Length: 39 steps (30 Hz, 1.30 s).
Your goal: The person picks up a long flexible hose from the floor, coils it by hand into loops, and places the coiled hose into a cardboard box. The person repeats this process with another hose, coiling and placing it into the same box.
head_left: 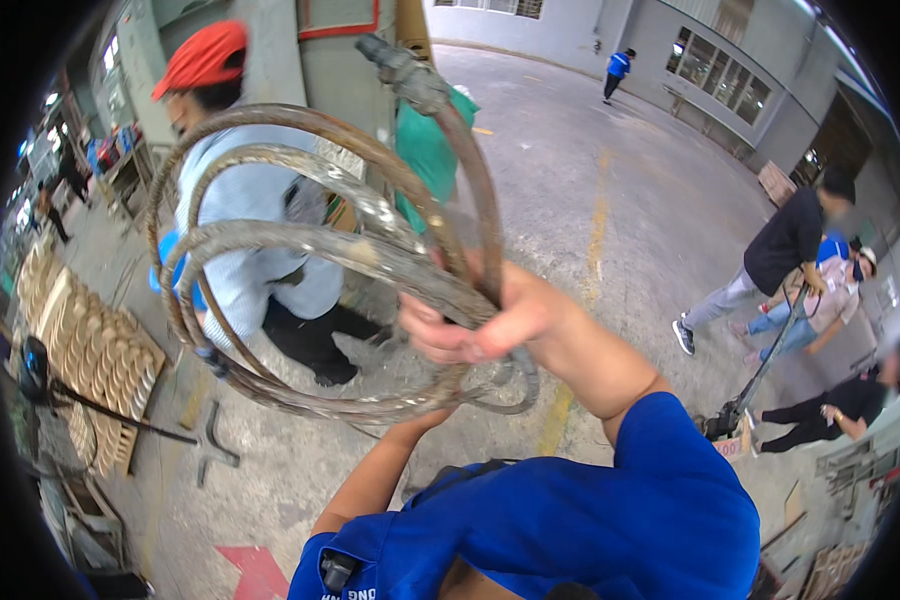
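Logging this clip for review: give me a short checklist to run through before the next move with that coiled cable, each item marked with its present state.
1. Right hand closed around the coiled cable: ok, its grip bunches several loops.
2. Left hand supporting the coil: cannot tell, the forearm rises beneath it but the hand is hidden.
3. Loops gathered evenly: not ok, they spread apart on the left.
4. Cable end under control: not ok, it sticks up free.
5. Space in front: not ok, a person in a red cap stands right behind the coil.
6. Cable surface condition: cannot tell, it looks worn and stained.
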Available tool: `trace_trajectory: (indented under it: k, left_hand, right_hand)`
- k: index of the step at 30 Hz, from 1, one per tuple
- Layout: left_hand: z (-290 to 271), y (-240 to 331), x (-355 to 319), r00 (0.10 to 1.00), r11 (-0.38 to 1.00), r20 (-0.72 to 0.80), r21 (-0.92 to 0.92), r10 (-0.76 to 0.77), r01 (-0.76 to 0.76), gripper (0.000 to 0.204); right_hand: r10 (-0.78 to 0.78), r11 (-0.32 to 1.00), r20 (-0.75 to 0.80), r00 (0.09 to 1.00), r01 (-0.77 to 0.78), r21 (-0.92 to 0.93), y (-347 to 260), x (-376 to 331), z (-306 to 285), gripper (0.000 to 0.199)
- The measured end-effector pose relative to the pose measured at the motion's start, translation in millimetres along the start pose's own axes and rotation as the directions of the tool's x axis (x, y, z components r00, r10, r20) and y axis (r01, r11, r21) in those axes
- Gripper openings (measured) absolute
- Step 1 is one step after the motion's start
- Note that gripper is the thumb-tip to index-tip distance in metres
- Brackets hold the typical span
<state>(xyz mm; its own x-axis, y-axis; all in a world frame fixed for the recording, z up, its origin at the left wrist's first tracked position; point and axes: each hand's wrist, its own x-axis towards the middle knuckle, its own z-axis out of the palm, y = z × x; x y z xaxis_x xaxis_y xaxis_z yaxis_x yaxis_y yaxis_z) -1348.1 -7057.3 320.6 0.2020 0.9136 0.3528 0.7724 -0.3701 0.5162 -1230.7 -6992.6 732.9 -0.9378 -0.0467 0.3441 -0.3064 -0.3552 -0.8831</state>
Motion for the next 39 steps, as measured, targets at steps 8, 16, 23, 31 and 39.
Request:
trace_trajectory:
  k: [8, 16, 23, 31, 39]
  left_hand:
    - [-50, -136, -29, 0.725, 0.740, 0.203, -0.008, -0.658, 0.673, 0.034]
    - [-86, 18, 166, 0.546, 0.106, 0.317, -0.787, -0.775, 0.608, 0.034]
    - [-33, 158, 258, 0.506, -0.051, 0.142, -0.981, -0.851, 0.188, 0.046]
    - [2, 153, 268, 0.598, 0.382, -0.030, -0.795, -0.801, 0.472, 0.040]
    - [-33, 147, 275, 0.817, 0.619, 0.149, -0.580, -0.557, 0.529, 0.052]
  right_hand:
    - [0.136, 0.804, -0.414, 0.900, -0.345, -0.485, -79, -220, -63, 0.044]
    - [0.027, 0.812, -0.945, 0.327, -0.559, -0.170, 55, -325, -143, 0.049]
    - [0.107, 0.886, -0.816, 0.568, -0.427, -0.181, 122, -300, -129, 0.044]
    - [0.247, 0.879, -0.694, 0.676, -0.458, -0.133, 116, -302, -125, 0.047]
    - [0.197, 0.913, -0.787, 0.585, -0.401, -0.069, 83, -302, -149, 0.034]
